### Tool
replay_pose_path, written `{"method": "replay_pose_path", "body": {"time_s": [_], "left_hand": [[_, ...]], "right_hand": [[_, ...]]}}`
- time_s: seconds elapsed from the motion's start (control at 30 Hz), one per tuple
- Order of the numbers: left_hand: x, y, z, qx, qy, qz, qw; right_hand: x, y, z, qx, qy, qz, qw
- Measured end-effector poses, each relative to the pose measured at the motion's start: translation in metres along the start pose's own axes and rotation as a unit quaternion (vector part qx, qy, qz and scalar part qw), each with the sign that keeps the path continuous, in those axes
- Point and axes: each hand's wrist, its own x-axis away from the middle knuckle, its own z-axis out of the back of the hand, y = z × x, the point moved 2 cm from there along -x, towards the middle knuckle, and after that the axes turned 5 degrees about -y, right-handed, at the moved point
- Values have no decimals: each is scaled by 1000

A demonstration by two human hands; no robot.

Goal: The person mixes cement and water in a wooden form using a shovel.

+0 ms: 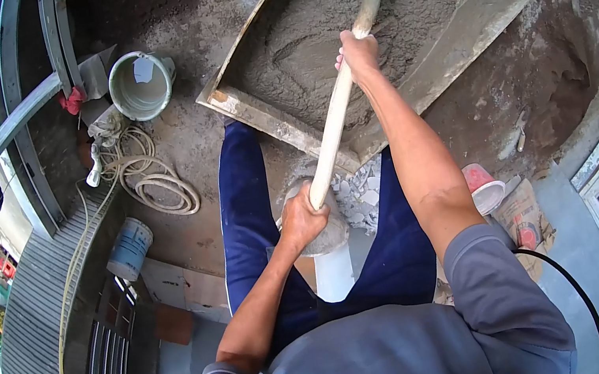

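Both hands are wrapped around the pale wooden handle of a hoe (pixel 335 118). My left hand (pixel 302 218) grips the lower end, close to my body. Farther up the shaft, near the hoe's head, is my right hand (pixel 359 56), also closed. The hoe's head rests in wet grey mortar (pixel 292 52), and its blade is mostly hidden there. A shallow mixing trough (pixel 454 63) with raised edges holds the mortar in front of my legs.
A pale bucket (pixel 142 86) stands left of the trough, with a coiled hose (pixel 163 187) below it. A blue-and-white pail (pixel 130 249) lies farther left. Broken white pieces (pixel 361 196) lie between my legs. A red-and-white container (pixel 483 191) sits at right.
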Motion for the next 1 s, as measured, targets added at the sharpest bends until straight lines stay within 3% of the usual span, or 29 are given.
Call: {"method": "replay_pose_path", "body": {"time_s": [0.17, 0.53, 0.7, 1.0], "left_hand": [[50, -23, -3, 15, -8, 49, 999], [88, 7, 3, 12, 10, 109, 994], [90, 76, -1, 0, -27, 152, 988], [105, 194, 4, -43, -69, 123, 989]], "right_hand": [[22, 64, -15, 18, -45, -56, 997], [43, 119, -32, 35, -87, -150, 984], [30, 108, -12, 19, -142, -212, 967], [21, 89, 41, -76, -253, -274, 925]]}}
